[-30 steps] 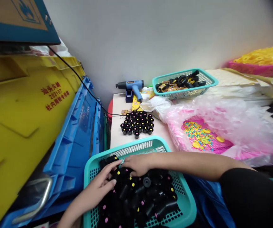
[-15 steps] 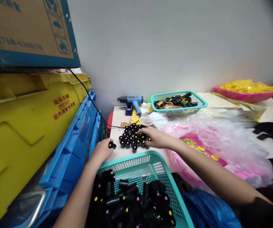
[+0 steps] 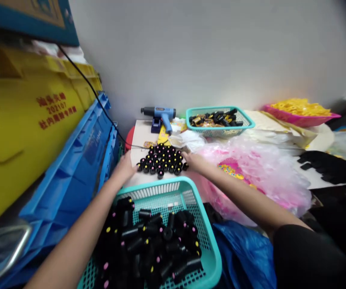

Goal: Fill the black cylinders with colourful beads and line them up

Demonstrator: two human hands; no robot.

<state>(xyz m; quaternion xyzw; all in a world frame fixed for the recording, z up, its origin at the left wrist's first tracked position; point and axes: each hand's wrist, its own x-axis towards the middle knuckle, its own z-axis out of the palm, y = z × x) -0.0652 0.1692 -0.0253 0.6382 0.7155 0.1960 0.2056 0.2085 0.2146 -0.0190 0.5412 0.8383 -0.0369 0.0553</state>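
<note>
Several short black cylinders (image 3: 160, 160) with pink or yellow dots on top stand upright in a tight cluster on the white table (image 3: 139, 138). At the cluster's left edge is my left hand (image 3: 125, 167), open, its thumb beside the outermost cylinder. My right hand (image 3: 193, 161) lies open along the right edge, fingertips close to or touching the cylinders there; part of its fingers is hard to see. In front of the cluster, a turquoise basket (image 3: 210, 237) contains a heap of similar black cylinders (image 3: 149, 230), many on their sides.
A blue heat gun (image 3: 163, 113) rests behind the cluster, near a second turquoise basket (image 3: 221, 130) of black and gold pieces. Pink plastic bags (image 3: 260, 172) lie right; a pink tray (image 3: 299, 116) holds yellow parts. Yellow (image 3: 19, 120) and blue crates (image 3: 64, 176) flank the left.
The cylinder that was in my left hand now stands at the cluster's left edge. My right hand has moved from over the cluster to its right side. The camera view has shifted.
</note>
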